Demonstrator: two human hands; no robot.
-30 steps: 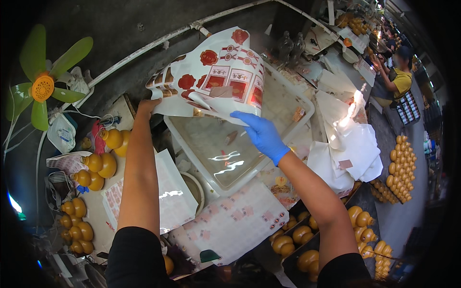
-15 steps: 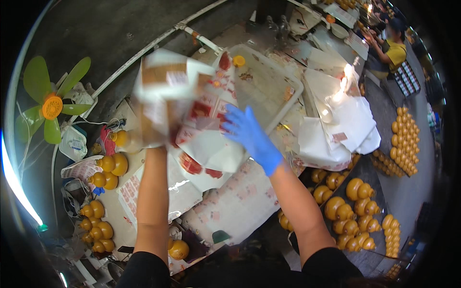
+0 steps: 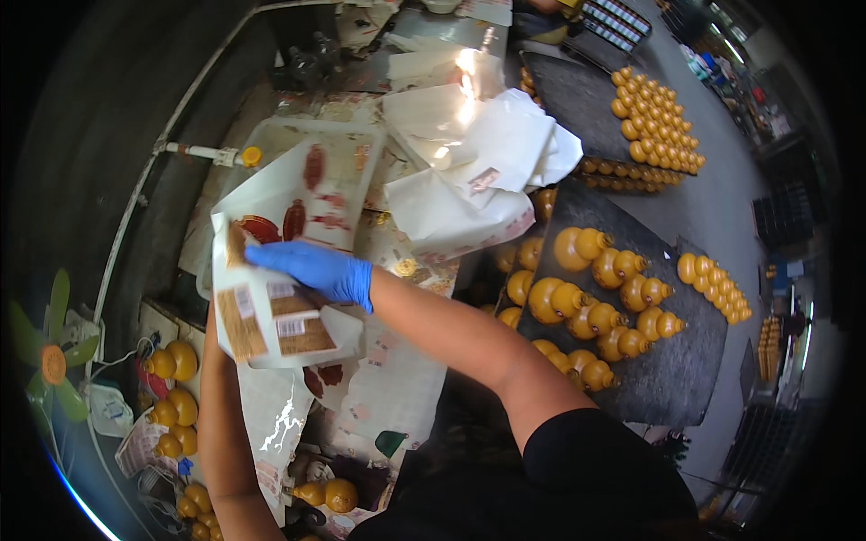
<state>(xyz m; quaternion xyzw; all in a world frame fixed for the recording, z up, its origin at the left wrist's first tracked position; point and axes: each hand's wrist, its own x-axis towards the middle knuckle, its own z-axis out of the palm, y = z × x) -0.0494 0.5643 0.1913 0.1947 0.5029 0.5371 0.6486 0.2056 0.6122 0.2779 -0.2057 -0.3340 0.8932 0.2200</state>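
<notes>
From where I stand, the person's right hand [image 3: 311, 270], in a blue glove, reaches across a glossy white printed sheet [image 3: 266, 316], its fingers laid close together and nearly straight over the front; I can't tell whether the thumb pinches from beneath. The left hand is hidden behind the same sheet, with only its bare forearm [image 3: 224, 406] coming up on that side, so I can't tell how it is closed. The sheet hangs curled over the near part of a translucent plastic tub [image 3: 371, 171], showing dark red seals on its upper part and gold-brown labels below. The tub sits on a cluttered tabletop [image 3: 383, 230], with a heap of crumpled white sheets [image 3: 492, 153] to its right. Nearest the person, 1 amber gourd-shaped bottle [image 3: 340, 495] lies close to a small dark green piece [image 3: 390, 442]. More gourds [image 3: 183, 406] line the left edge beside a green fan [image 3: 53, 364] with an orange hub, and others rest on a black board [image 3: 663, 370] at right.
</notes>
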